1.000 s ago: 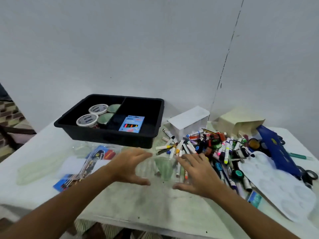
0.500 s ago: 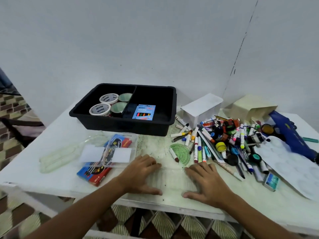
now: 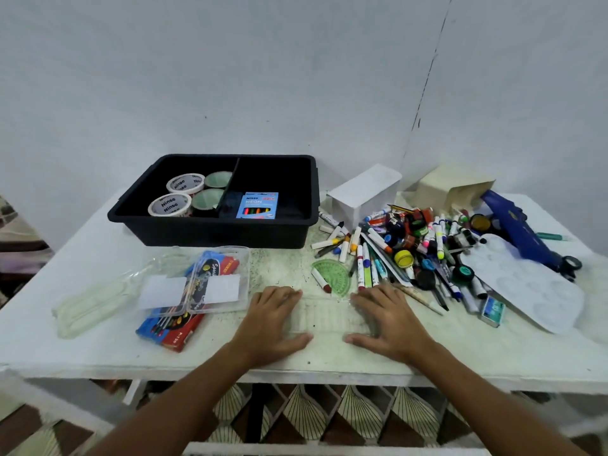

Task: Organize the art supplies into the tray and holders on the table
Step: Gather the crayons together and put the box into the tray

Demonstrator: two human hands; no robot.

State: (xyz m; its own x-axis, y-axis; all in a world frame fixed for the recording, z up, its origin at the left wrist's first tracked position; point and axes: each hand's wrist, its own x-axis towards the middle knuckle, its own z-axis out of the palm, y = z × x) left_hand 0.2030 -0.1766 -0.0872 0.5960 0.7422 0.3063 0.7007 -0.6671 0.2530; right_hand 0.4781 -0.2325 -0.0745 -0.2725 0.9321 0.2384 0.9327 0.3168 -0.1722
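While both hands lie flat near the table's (image 3: 98, 353) front edge, a clear case (image 3: 324, 315) sits between them, hard to make out against the stained top. The left hand (image 3: 273, 319) rests on its left end, fingers straight and close together, thumb out along the near side. The right hand (image 3: 385, 320) mirrors it on the right end, fingers slightly spread. Just beyond the fingertips lies a green protractor (image 3: 332, 274), and past that a heap of markers (image 3: 411, 248) covers the right side. Further right, a white palette (image 3: 533, 291). To the left, a clear box (image 3: 210, 284) lies over a crayon pack (image 3: 171, 327). At the back stands the black tray (image 3: 227, 232), tape rolls (image 3: 174, 200) in its left compartment, a blue pack (image 3: 257, 205) in its right.
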